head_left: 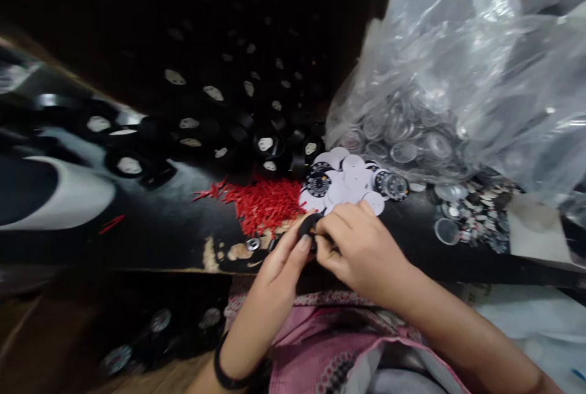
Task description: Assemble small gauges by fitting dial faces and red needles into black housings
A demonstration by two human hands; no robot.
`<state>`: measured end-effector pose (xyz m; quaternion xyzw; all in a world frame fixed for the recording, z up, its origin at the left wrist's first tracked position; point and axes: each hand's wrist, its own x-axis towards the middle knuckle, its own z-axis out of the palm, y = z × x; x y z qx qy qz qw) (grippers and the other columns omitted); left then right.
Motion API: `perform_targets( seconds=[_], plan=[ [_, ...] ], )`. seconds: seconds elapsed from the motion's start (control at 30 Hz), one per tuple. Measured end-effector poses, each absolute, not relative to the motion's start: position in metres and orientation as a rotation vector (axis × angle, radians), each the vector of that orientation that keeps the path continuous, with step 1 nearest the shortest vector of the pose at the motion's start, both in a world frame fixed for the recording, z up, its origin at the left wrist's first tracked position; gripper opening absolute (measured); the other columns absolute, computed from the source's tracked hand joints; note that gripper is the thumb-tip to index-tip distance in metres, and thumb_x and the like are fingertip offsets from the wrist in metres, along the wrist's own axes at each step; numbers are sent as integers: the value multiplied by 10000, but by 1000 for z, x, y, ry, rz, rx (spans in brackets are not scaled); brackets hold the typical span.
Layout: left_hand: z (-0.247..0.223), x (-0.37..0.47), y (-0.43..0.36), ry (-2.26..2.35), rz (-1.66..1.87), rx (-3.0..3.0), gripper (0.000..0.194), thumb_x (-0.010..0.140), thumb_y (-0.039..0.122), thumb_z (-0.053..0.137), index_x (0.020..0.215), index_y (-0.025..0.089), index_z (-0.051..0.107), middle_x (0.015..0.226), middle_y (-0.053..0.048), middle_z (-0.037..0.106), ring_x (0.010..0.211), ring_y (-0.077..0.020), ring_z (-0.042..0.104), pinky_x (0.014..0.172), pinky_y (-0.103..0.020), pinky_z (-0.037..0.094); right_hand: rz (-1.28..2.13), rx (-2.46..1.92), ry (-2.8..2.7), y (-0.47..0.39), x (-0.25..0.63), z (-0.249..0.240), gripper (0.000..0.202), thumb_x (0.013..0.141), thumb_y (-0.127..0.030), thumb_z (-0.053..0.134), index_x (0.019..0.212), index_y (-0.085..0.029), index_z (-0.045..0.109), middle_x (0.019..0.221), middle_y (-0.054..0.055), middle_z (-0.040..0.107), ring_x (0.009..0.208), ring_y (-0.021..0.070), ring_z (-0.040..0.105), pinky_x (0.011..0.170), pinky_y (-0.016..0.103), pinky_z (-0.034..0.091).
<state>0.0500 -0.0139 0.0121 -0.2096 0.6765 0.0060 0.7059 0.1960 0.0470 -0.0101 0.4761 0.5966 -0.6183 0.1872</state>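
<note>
1. Object: black piece (307, 226), just below the centre of the frame, raised between both hands near the front edge of the bench (160, 235). Looks round-edged; most of it covered by fingers.

2. Grip, left: left hand (281, 263) holds the black piece, thumb on the near side, fingers behind. Narrow pinch.

3. Grip, right: right hand (361, 247) has its fingertips curled in at the piece's right side. Cannot tell whether they pinch the piece, or something small with it; contact hidden.

4. Weight (judged): light, probably plastic; fingertips should carry it easily.

5. Stiffness (judged): body likely stiff, little give under the thumb. A small yellowish spot shows near the right fingertips; too small to identify.

6. Surface (judged): smooth, perhaps slightly slippery. Curved edge could roll if pinched off-centre.

7. Fragility (judged): outer edge probably sturdy; any fine inner parts would mark or bend under pressure.

8. Best hold (judged): opposite points of the rim, thumb against fingers, face kept free.

9. Surroundings: red bits (270, 205) left of centre, white discs (352, 177) just above the hands, clear bag (434, 28) upper right.
</note>
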Motion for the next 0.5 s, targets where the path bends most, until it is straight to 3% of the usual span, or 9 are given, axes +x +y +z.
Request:
perform_targets(
  seconds=[0.13,0.33,0.43,0.5],
  plan=[
    [13,61,-17,1530,37,-618,434,865,496,576,1232,273,643,1325,-48,625,1254,-285,557,973,-382,541,-1703,1473,1462,50,191,-8,82,865,-167,538,806,-154,593,765,25,635,723,165,552,722,308,378],
    [4,63,-24,1525,-17,-512,465,769,469,712,1199,298,666,1309,-22,637,1247,-282,562,1004,-389,523,-1901,1633,1101,52,237,-11,66,889,-214,591,866,-199,651,799,-14,672,726,120,604,719,244,441],
    [3,69,-17,1503,93,-678,426,800,460,682,1184,276,670,1303,-38,640,1212,-280,589,933,-386,574,-1345,1825,1176,41,278,-25,295,853,-325,648,1108,-175,646,1090,110,645,990,256,612,867,406,464],
    [2,74,-13,1473,137,-731,409,800,429,692,1163,243,677,1285,-61,650,1206,-282,590,930,-390,577,-1213,1785,1223,33,301,-35,423,808,-301,689,1202,-163,622,1187,160,601,1094,334,579,930,512,441]
  ],
)
